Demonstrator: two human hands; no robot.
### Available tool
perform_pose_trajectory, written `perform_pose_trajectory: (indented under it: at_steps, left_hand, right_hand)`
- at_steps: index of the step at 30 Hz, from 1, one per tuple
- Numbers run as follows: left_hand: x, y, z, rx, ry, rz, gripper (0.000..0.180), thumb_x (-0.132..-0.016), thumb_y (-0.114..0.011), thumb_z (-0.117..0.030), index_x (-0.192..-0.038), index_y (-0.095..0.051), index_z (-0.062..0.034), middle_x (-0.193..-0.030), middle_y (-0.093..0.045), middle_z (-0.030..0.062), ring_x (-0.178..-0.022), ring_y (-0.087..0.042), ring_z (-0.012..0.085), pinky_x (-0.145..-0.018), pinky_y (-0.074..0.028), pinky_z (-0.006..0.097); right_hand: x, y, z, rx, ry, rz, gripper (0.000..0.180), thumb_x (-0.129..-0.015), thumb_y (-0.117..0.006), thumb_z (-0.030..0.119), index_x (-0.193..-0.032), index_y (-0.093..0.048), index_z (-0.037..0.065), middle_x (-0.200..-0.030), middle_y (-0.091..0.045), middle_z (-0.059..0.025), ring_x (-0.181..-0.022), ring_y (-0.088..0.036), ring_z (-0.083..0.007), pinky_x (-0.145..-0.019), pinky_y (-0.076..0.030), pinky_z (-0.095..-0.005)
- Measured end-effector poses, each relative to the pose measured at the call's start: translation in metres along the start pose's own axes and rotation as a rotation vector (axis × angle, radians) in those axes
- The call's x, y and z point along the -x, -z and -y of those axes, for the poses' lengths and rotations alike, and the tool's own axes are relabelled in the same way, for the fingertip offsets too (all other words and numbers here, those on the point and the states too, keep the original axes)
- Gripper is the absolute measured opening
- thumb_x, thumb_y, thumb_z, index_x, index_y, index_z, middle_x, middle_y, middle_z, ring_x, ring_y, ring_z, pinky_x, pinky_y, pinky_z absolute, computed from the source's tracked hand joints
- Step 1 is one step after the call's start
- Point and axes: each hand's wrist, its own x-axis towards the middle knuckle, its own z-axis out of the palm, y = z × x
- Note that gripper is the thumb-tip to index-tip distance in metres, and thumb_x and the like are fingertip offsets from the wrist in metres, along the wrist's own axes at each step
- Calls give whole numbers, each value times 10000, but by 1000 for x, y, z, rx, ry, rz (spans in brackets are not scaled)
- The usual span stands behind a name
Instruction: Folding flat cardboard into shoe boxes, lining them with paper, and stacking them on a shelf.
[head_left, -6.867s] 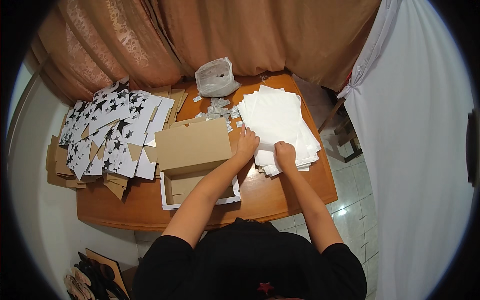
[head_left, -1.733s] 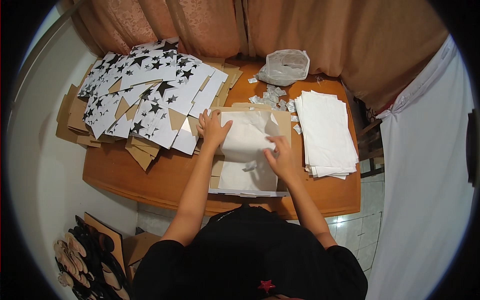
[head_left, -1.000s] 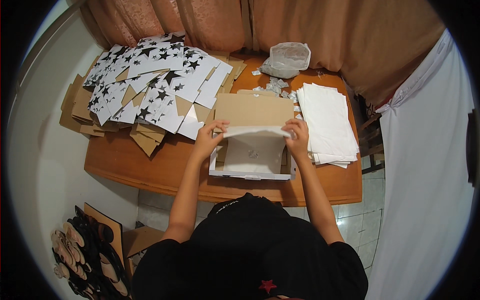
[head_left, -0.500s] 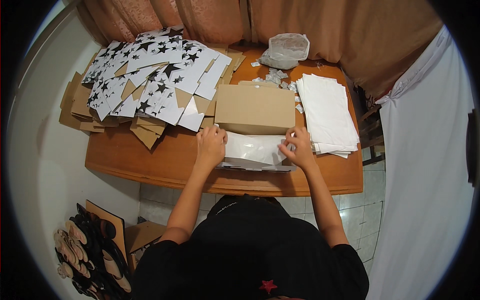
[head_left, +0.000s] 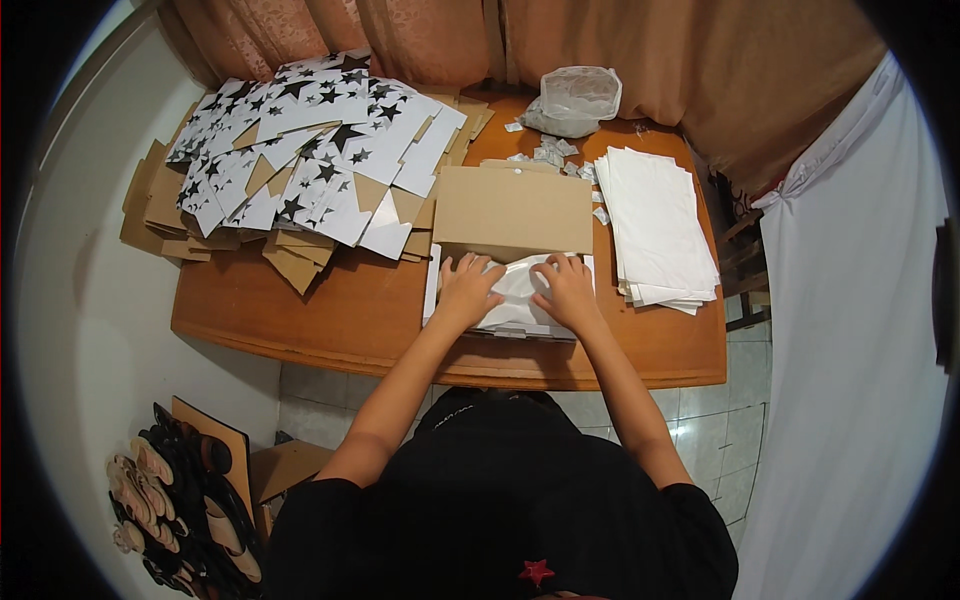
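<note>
In front of me a cardboard box (head_left: 428, 290) stands with its brown lid (head_left: 513, 208) raised at the far side. White tissue paper (head_left: 517, 287) lies in the box, creased and glossy in places. My left hand (head_left: 468, 290) rests on the paper at the left part of the box, fingers spread and bent downward. On the right part, my right hand (head_left: 567, 292) touches the same paper, its fingers also apart and curved. Neither hand appears to grip anything. What lies beneath the paper is hidden.
Flattened star-printed cartons (head_left: 300, 160) are heaped at the left of the wooden table (head_left: 300, 335). A stack of white paper sheets (head_left: 660, 225) lies on the right. Behind the box are small sachets (head_left: 550, 152) and a plastic bag (head_left: 570, 105). Shoes (head_left: 185, 500) stand at lower left.
Both hands have moved inward from the box's sides, onto the tissue paper. The paper now sits lower inside the box and is more creased, and the box's white side walls show.
</note>
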Motion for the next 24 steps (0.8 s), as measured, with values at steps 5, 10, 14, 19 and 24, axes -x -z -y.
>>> perform_pose_trajectory:
  at_steps: [5,10,14,19,24]
  left_hand:
    - [-17,6,10,116,-43,-23,508,-686,-726,-277,-1152,-561,-158,-1228,-478,89,-1230,-353,295,-988,-231,597]
    - [-6,8,2,-19,0,54,525,-686,-726,-314,-1165,-563,-175,-1296,-409,107,-1270,-272,321,-1002,-180,605]
    - [-1,12,15,-18,87,16,528,-669,-735,-348,-1138,-585,-154,-1308,-382,140,-1281,-236,335,-1017,-137,608]
    - [9,14,17,-125,123,8,516,-707,-700,-353,-1155,-565,-137,-1327,-347,171,-1275,-238,348,-1011,-140,604]
    - [19,20,15,45,203,-153,544,-755,-662,-324,-1225,-498,-106,-1358,-299,179,-1280,-216,362,-1008,-144,593]
  right_hand:
    - [-3,5,2,-2,-14,-4,345,-615,-765,205,-931,-638,156,-1004,-524,-52,-997,-466,-259,-810,-393,-420]
    - [2,-2,-4,87,-26,139,273,-631,-752,236,-872,-658,148,-997,-522,-47,-976,-456,-258,-790,-388,-414]
    - [0,0,2,117,-68,74,305,-650,-738,264,-915,-651,142,-996,-520,-46,-966,-453,-260,-798,-368,-405]
    - [-3,10,3,106,-36,131,364,-664,-733,267,-987,-627,138,-1034,-511,-71,-1008,-440,-274,-842,-349,-426]
    - [-26,2,-23,-117,-388,-368,544,-728,-695,235,-1195,-490,47,-1173,-455,-202,-1089,-426,-325,-919,-351,-437]
